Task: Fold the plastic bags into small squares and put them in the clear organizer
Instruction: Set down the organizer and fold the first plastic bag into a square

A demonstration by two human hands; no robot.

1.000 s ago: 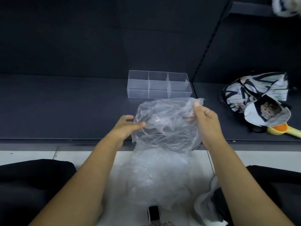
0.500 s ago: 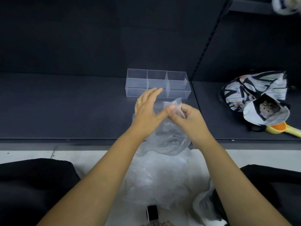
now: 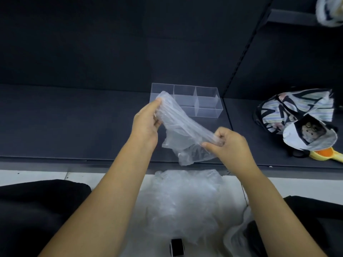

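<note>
A clear plastic bag (image 3: 182, 125) is stretched slantwise between both hands above the dark shelf. My left hand (image 3: 146, 121) grips its upper end, just in front of the clear organizer (image 3: 206, 100). My right hand (image 3: 227, 144) pinches its lower end, and a loose part of the bag hangs below. The organizer has three compartments and stands at the back of the shelf; I see nothing in them. A heap of more clear bags (image 3: 185, 203) lies on the white floor between my knees.
A patterned fabric bag (image 3: 295, 110) with a small toy and a yellow-orange scoop (image 3: 326, 154) sits on the shelf at the right. A small black and white object (image 3: 177, 249) lies by the heap. The shelf's front edge (image 3: 74, 162) runs across the view.
The bag was first held spread wide, then gathered as the hands met. Now the hands have parted, left up toward the organizer and right down, pulling the bag into a narrow strip.
</note>
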